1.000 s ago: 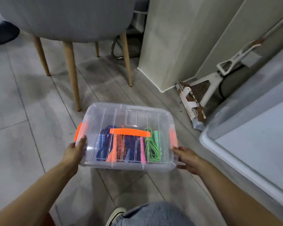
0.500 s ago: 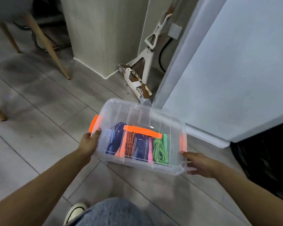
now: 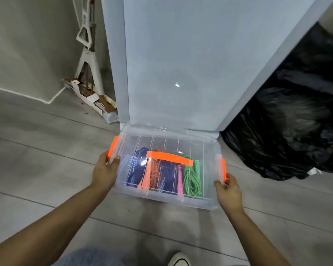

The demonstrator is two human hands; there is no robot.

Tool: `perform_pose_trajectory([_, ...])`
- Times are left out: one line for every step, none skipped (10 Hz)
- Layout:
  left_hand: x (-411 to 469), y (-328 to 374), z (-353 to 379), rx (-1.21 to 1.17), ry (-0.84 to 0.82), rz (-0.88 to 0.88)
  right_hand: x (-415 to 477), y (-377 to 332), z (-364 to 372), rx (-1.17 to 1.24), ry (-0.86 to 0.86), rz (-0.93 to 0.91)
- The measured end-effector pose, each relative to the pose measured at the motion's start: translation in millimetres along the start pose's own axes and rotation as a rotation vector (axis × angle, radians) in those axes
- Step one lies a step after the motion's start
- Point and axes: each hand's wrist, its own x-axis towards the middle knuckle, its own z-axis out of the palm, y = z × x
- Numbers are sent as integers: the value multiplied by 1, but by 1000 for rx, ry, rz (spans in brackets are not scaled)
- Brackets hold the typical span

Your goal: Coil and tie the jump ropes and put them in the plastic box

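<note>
- Plastic box (image 3: 208,200) (lid on) lies between the two hands, its far edge beyond both.
- Left hand (image 3: 104,171) grips the left end, fingers curled at an orange latch (image 3: 112,146).
- Right hand (image 3: 229,191) grips the right end at the matching latch (image 3: 223,171).
- Jump ropes (image 3: 190,175) lie coiled inside, between the hands.

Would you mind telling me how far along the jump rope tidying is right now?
Nearly finished, it seems. Done: the coiled jump ropes, blue, orange and green, lie inside the plastic box, and its lid is on. In hand: the left hand and right hand grip the box's ends by the orange latches. Left: probably only setting it down; knots on the ropes are too small to confirm.
</note>
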Motion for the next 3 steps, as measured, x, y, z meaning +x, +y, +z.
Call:
perform_pose_trajectory([-4,5,5,177,31,102,-1,5,-5,-21,43,-77])
perform_pose_trajectory([-6,11,1,347,75,184,-4,7,-4,-65,89,-168])
perform_pose_trajectory([-2,13,0,441,90,180,1,4,6,-181,176,-256])
